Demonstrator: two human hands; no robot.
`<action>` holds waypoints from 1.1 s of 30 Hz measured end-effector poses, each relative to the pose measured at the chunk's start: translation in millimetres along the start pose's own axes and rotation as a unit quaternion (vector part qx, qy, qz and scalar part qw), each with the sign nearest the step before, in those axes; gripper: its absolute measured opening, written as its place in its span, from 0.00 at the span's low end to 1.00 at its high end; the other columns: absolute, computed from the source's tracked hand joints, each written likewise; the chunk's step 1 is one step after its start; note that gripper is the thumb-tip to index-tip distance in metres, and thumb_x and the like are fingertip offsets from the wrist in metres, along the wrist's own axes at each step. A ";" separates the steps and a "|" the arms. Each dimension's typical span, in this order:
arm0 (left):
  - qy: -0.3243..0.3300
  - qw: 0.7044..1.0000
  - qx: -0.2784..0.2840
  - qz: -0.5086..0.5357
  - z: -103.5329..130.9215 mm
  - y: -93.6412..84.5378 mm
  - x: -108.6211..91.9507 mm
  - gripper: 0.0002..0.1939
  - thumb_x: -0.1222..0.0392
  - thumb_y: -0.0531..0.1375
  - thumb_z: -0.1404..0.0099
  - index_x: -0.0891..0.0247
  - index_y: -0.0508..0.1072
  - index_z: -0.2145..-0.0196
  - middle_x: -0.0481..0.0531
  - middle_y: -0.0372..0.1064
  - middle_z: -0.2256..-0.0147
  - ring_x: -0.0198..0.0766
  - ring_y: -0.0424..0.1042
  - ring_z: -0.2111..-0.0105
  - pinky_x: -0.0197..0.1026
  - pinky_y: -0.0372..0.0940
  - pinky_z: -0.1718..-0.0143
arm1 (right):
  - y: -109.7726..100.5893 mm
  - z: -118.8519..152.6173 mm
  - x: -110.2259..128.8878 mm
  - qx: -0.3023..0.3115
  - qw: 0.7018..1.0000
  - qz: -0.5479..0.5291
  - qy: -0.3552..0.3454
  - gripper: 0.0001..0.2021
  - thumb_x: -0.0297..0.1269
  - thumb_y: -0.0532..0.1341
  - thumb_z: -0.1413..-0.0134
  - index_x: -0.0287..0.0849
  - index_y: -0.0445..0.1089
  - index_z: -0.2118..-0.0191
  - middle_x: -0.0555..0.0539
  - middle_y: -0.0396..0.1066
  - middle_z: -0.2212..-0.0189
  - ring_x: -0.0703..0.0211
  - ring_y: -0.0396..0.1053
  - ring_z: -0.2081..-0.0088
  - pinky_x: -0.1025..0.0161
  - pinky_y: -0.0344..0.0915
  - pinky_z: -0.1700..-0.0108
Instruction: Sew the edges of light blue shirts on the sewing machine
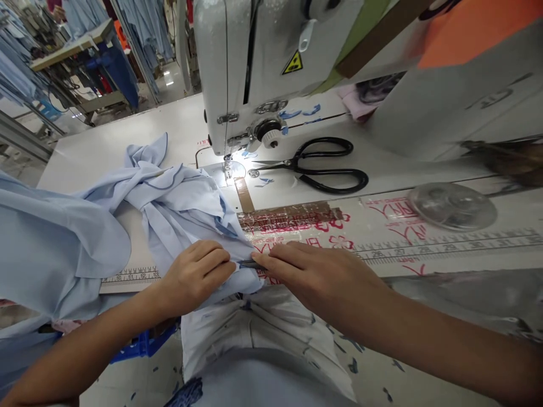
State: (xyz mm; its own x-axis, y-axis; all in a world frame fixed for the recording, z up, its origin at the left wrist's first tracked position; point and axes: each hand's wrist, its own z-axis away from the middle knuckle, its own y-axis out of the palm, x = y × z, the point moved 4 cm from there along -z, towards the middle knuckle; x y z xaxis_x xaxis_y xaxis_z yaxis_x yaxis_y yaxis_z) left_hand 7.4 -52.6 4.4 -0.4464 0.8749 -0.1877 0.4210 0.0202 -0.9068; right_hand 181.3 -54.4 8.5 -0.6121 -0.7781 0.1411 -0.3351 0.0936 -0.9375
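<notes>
My left hand (197,277) is closed on the edge of a light-blue garment piece (178,209), bunched over the front of the sewing table. Close by on the right, my right hand (316,277) has its fingers closed around a slim dark metal tool (252,264). The tool's tip points left into the cloth beside my left fingertips; most of it is hidden under my hand. Behind the cloth stands the sewing machine's needle and presser foot (228,167), lit by a lamp. Black-handled scissors (326,164) lie to the right of the foot, blades pointing left.
The white sewing machine head (237,68) rises over the far side. A round clear disc (453,206) rests on the right, above a printed ruler strip (424,249). More blue cloth (55,237) hangs at left. A blue crate (146,343) stands below; scraps litter the floor.
</notes>
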 end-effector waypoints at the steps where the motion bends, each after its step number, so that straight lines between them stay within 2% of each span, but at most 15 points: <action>1: -0.002 1.000 0.000 0.001 0.2 0.3 0.2 0.07 0.70 0.53 0.37 0.67 0.65 0.60 0.55 0.68 0.64 0.38 0.64 0.60 0.42 0.66 0.59 | -0.3 -0.3 0.2 0.001 1.000 0.002 -0.001 0.14 0.22 0.52 0.47 0.38 0.67 0.57 0.48 0.69 0.70 0.64 0.62 0.75 0.65 0.50 0.79; 12: 0.002 1.000 -0.004 0.002 0.4 0.3 0.1 0.07 0.71 0.55 0.38 0.69 0.66 0.60 0.56 0.67 0.64 0.39 0.64 0.60 0.43 0.65 0.59 | -1.9 -0.3 1.3 -0.011 1.000 0.000 -0.008 0.13 0.22 0.51 0.46 0.37 0.67 0.57 0.47 0.69 0.70 0.63 0.62 0.74 0.65 0.49 0.78; 20: 0.003 1.000 -0.006 -0.001 -0.9 -1.1 -1.2 0.07 0.72 0.54 0.38 0.70 0.66 0.61 0.56 0.68 0.65 0.39 0.64 0.61 0.43 0.66 0.60 | -4.9 -3.6 3.1 0.002 1.000 -0.003 -0.006 0.13 0.21 0.51 0.46 0.37 0.67 0.58 0.48 0.69 0.72 0.62 0.62 0.74 0.64 0.49 0.78; 27: 0.038 0.995 -0.088 0.028 2.8 -17.6 -8.7 0.04 0.73 0.51 0.38 0.72 0.66 0.66 0.58 0.66 0.68 0.41 0.67 0.61 0.44 0.68 0.62 | -5.0 -7.0 4.7 0.013 1.000 -0.011 -0.009 0.12 0.20 0.51 0.48 0.36 0.69 0.62 0.47 0.69 0.73 0.60 0.63 0.73 0.64 0.51 0.77; 33: 0.044 0.994 -0.097 0.028 3.9 -23.1 -11.9 0.04 0.73 0.52 0.37 0.72 0.66 0.69 0.57 0.67 0.70 0.41 0.70 0.63 0.43 0.70 0.66 | -5.6 -10.4 8.8 0.000 1.000 -0.009 -0.011 0.15 0.17 0.49 0.54 0.37 0.70 0.66 0.47 0.69 0.75 0.59 0.62 0.76 0.62 0.49 0.79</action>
State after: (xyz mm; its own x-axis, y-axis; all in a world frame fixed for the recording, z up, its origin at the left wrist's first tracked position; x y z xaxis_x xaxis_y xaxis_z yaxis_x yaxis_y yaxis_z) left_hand -0.1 -65.3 26.1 -0.3515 0.9157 -0.1947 0.5915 0.0560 -0.8043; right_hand 170.4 -55.4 18.3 -0.5904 -0.7930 0.1502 -0.3458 0.0803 -0.9349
